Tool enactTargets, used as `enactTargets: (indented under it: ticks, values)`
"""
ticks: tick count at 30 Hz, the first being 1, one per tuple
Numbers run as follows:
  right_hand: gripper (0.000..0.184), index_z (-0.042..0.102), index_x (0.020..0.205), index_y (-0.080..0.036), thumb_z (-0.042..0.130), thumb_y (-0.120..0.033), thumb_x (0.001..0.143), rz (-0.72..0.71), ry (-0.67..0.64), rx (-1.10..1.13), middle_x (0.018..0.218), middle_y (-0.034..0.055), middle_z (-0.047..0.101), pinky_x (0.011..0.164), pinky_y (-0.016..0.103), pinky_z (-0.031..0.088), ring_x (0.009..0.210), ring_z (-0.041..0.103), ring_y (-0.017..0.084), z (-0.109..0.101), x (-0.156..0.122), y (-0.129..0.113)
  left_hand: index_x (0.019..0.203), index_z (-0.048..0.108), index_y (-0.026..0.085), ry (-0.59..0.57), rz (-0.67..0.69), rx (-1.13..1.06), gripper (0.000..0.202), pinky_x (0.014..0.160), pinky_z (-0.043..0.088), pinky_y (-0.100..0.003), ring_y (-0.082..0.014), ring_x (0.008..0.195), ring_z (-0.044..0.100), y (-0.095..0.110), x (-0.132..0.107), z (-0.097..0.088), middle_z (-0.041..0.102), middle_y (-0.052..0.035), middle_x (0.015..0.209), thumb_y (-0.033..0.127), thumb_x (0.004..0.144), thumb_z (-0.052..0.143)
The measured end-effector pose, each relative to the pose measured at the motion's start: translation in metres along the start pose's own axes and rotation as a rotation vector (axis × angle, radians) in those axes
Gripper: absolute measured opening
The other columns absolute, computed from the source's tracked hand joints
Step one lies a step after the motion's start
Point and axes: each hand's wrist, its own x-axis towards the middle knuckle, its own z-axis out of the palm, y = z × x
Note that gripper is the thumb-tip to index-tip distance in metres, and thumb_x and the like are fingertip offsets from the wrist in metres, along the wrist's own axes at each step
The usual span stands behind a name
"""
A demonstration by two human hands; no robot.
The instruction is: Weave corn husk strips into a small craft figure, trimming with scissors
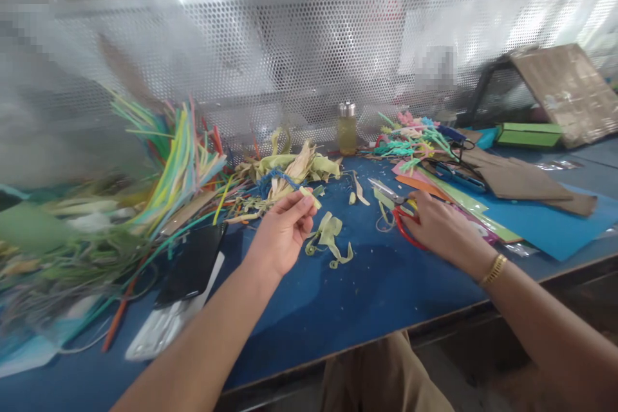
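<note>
Between the thumb and fingers of my left hand [290, 225] is a small pale green strip [309, 197], apparently a piece of corn husk. My right hand [437, 222] grips a pair of scissors [386, 192] with red handles, the blades pointing left and away from me just above the table. Curled green husk scraps [329, 232] lie on the table between the two hands. Just beyond my left hand is a pile of dry and green husks [299, 164] with blue string in it. A thin looped strip [385, 215] lies by the scissors.
A black phone [190, 267] and colourful strips [178, 167] are on the left of the blue table [367, 296]. Behind stand a glass jar [346, 129] and a perforated metal screen [299, 64]. Artificial flowers [410, 135], coloured paper [555, 222] and cardboard [521, 177] are at right.
</note>
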Motion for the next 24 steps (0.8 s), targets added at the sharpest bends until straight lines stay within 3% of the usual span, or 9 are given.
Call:
enactTargets:
  ticks: [4,7,10,11,15,18,21,24]
  values:
    - [0.027,0.062,0.105,-0.01,0.051,-0.031,0.094,-0.002,-0.091,-0.225,0.093,0.0207,0.071,0.069,0.035,0.044,0.085,0.069,0.031,0.007,0.006,0.004,0.072,0.067,0.016,-0.013,0.025,0.001,0.022,0.05,0.049,-0.011,-0.0061,0.058,0.062,0.004,0.004,-0.004,0.063,0.0035,0.063,0.011,0.063,0.086]
    - [0.028,0.069,0.092,-0.011,0.05,-0.032,0.095,-0.089,-0.048,-0.3,0.087,0.0225,0.07,0.076,0.04,0.045,0.088,0.067,0.032,0.003,0.007,-0.004,0.071,0.065,0.017,-0.027,0.045,0.009,0.024,0.051,0.049,-0.011,-0.0061,0.059,0.062,0.005,0.004,-0.005,0.062,0.0041,0.063,0.013,0.062,0.087]
    - [0.039,0.072,0.095,-0.012,0.052,-0.046,0.094,-0.175,0.106,-0.186,0.097,0.0213,0.07,0.088,0.042,0.044,0.102,0.063,0.034,-0.002,0.014,-0.024,0.072,0.064,0.017,-0.029,0.07,0.013,0.026,0.052,0.05,-0.012,-0.0066,0.061,0.063,0.004,0.004,-0.004,0.064,0.0036,0.066,0.014,0.061,0.088]
    - [0.044,0.072,0.1,-0.014,0.051,-0.052,0.094,-0.219,0.098,-0.086,0.1,0.0186,0.07,0.09,0.042,0.044,0.104,0.062,0.032,-0.002,0.019,-0.034,0.072,0.064,0.017,-0.027,0.077,0.016,0.027,0.052,0.05,-0.012,-0.0066,0.062,0.063,0.004,0.005,-0.004,0.065,0.0034,0.067,0.015,0.06,0.088]
    - [0.054,0.074,0.102,-0.018,0.054,-0.066,0.086,-0.31,-0.151,0.188,0.102,0.0118,0.074,0.087,0.035,0.046,0.1,0.065,0.027,0.016,0.045,-0.074,0.071,0.061,0.016,-0.004,0.087,0.029,0.029,0.052,0.049,-0.011,-0.006,0.061,0.063,0.003,0.009,-0.007,0.066,0.0034,0.069,0.015,0.061,0.088]
    - [0.035,0.074,0.098,-0.019,0.061,-0.049,0.086,-0.315,-0.256,0.256,0.097,0.008,0.075,0.077,0.03,0.046,0.092,0.067,0.023,0.028,0.061,-0.089,0.072,0.059,0.016,0.015,0.086,0.025,0.03,0.051,0.048,-0.011,-0.0053,0.06,0.063,0.003,0.015,-0.012,0.066,0.0042,0.07,0.015,0.061,0.088]
    - [0.017,0.074,0.084,-0.02,0.059,-0.029,0.085,-0.332,-0.325,0.357,0.089,0.0038,0.075,0.071,0.026,0.045,0.082,0.067,0.018,0.022,0.072,-0.081,0.072,0.059,0.017,0.029,0.067,0.008,0.03,0.051,0.048,-0.012,-0.0053,0.059,0.063,0.003,0.019,-0.016,0.066,0.0046,0.07,0.014,0.062,0.087]
    - [0.016,0.074,0.082,-0.019,0.06,-0.026,0.085,-0.242,-0.169,0.288,0.087,0.0051,0.075,0.072,0.027,0.044,0.083,0.067,0.019,0.001,0.079,-0.062,0.073,0.059,0.017,0.027,0.039,-0.022,0.029,0.051,0.048,-0.012,-0.0061,0.06,0.064,0.002,0.019,-0.016,0.066,0.0047,0.07,0.014,0.064,0.086]
